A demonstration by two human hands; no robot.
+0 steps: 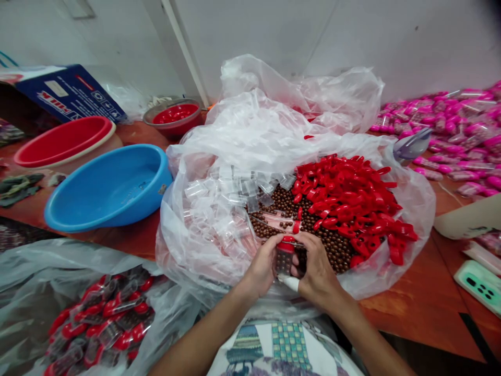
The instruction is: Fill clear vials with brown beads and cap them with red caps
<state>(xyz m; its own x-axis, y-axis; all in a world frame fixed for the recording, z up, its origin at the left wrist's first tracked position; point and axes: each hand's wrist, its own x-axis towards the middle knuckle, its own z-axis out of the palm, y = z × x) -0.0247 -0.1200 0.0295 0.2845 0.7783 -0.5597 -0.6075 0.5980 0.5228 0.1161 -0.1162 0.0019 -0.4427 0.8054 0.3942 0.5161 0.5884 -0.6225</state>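
Between my left hand (261, 267) and my right hand (317, 269) is a small clear container (284, 261) with brown balls inside and a red cap at its upper end. Fingers of both hands are closed round it; a white wrap covers one right-hand digit. Just beyond lie loose brown balls (340, 253) on a spread plastic bag (391, 277). Red caps (348, 198) are heaped to the right of the balls, and clear empty containers (223, 224) to the left.
A blue basin (105, 193) and a red basin (64, 141) stand at left. Filled red-capped containers (105, 318) lie in a bag at lower left. Pink-capped tubes (462, 136) pile up at right, near a phone (480, 286). A blue box (72, 94) sits behind the basins.
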